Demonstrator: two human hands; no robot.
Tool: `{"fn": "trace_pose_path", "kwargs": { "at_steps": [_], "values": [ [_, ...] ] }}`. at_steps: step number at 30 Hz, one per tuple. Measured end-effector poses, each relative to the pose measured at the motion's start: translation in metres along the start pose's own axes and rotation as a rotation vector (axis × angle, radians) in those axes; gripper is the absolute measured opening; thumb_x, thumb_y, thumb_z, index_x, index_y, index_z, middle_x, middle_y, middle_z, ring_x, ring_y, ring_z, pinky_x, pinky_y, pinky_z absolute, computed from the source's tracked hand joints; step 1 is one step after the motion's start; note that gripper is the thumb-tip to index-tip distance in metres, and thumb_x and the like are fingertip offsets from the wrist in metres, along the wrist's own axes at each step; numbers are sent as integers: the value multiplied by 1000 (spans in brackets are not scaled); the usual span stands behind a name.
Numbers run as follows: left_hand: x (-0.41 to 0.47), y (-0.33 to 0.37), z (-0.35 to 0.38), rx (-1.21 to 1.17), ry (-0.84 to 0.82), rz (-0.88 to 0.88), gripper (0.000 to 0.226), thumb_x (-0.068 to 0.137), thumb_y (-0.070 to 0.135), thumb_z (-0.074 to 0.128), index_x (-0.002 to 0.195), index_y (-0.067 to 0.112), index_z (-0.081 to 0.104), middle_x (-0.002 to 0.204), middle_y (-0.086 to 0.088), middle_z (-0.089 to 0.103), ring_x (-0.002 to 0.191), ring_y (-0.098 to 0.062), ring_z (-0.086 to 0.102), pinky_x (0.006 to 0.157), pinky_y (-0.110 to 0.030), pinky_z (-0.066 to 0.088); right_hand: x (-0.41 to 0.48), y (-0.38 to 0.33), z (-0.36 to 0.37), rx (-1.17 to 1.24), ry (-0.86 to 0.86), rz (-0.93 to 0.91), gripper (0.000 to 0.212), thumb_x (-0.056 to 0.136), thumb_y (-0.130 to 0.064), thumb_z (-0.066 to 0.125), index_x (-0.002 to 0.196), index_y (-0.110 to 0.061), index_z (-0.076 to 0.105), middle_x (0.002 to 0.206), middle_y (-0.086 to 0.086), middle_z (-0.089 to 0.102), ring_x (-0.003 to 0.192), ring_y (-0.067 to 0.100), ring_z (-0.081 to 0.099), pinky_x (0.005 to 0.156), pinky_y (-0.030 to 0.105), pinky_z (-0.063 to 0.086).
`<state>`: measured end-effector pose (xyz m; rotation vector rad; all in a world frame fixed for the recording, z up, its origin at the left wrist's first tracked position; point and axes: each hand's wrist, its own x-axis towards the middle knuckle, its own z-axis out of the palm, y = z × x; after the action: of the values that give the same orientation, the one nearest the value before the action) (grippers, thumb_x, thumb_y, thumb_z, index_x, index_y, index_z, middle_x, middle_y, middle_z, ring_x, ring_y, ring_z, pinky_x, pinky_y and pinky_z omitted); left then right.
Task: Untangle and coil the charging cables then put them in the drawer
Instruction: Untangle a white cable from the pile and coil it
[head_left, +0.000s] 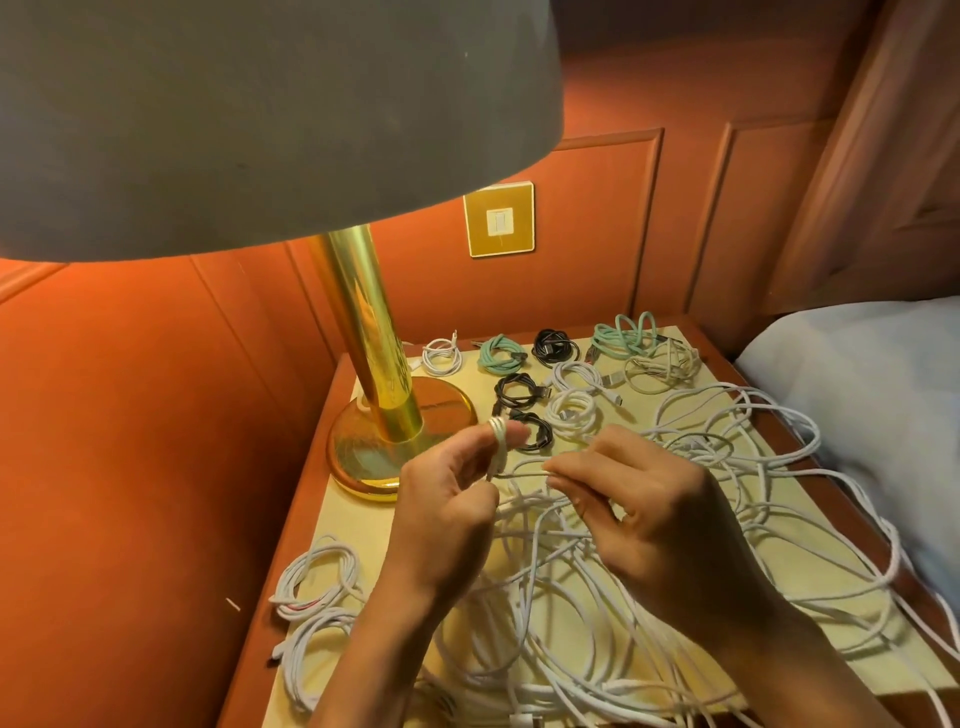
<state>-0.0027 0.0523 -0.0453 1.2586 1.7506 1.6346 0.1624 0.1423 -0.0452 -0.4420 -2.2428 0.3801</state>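
A big tangle of white charging cables (649, 597) covers the front and right of the bedside table (343, 499). My left hand (447, 509) holds a small white coil (497, 447) wrapped round its fingers, above the table's middle. My right hand (644, 509) pinches a strand of the same white cable (524, 470) just right of that coil. Finished coils lie at the back: white (441, 356), mint (501, 353), black (555, 347), a looser mint one (626, 335). Two more black coils (519, 392) and white coils (574, 410) lie nearer. No drawer is visible.
A brass lamp (384, 395) with a large grey shade (260, 114) stands on the table's back left. Loose white coils (317, 577) lie at the front left edge. A bed with white linen (862, 374) adjoins the right side. A wall socket (500, 219) sits behind.
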Motion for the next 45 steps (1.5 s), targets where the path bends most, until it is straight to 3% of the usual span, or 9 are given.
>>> {"fn": "trace_pose_path", "kwargs": {
  "at_steps": [6,12,17,22,28,31,37,42,45],
  "values": [
    [0,7,-1,-17,-159,-71,49,61,-1,46,94,10,80,88,-2,79,90,-14,74,73,-16,53,0,4,-6,-32,137,-32,16,95,-21,70,103,-10,77,87,1,66,73,16,63,58,35,54],
    [-1,11,2,-38,-313,-94,41,59,-2,46,85,2,77,81,-10,76,86,-22,74,79,-26,57,0,2,-9,-37,235,-44,18,91,-17,73,103,-5,78,92,3,71,80,13,67,68,25,55],
    [-3,16,7,-90,-371,-124,44,60,-5,43,90,-5,75,83,-18,75,82,-23,74,67,-13,50,1,5,-10,-16,266,-20,18,91,-20,73,101,-7,79,93,2,73,83,10,67,74,18,52],
    [-2,18,7,-241,-412,-148,44,57,-4,44,90,-7,73,85,-25,73,85,-32,73,79,-39,57,3,12,-8,89,268,80,15,92,-24,74,99,-12,80,93,-4,73,85,1,66,76,14,50],
    [0,16,5,-508,-399,-222,48,55,-7,42,90,-3,74,84,-28,70,86,-40,71,85,-41,58,5,19,1,213,141,181,27,91,-33,63,105,-17,80,94,-11,73,89,2,68,75,18,55],
    [0,17,4,-664,-361,-242,49,57,-9,40,91,-6,74,87,-28,69,88,-39,71,86,-40,58,3,23,6,226,69,233,21,91,-19,70,110,-18,79,95,-13,74,90,1,69,78,19,56],
    [-1,19,6,-1088,-218,-283,60,68,-8,33,115,-11,70,125,-35,64,125,-45,60,104,-44,53,1,20,12,186,-110,293,9,93,-17,72,97,-23,78,77,-24,64,75,-1,64,66,11,46],
    [1,18,6,-1148,5,-264,63,77,-10,26,133,-13,54,133,-30,62,127,-42,59,110,-45,43,2,10,16,72,-244,272,19,94,-39,57,98,-27,72,86,-12,72,78,8,65,70,38,55],
    [1,15,9,-1063,29,-205,65,71,-8,38,135,-10,50,134,-27,63,129,-39,59,112,-45,42,2,2,14,-41,-295,243,25,94,-48,46,99,-29,62,88,-13,67,79,13,62,68,41,54]
  ]
}}
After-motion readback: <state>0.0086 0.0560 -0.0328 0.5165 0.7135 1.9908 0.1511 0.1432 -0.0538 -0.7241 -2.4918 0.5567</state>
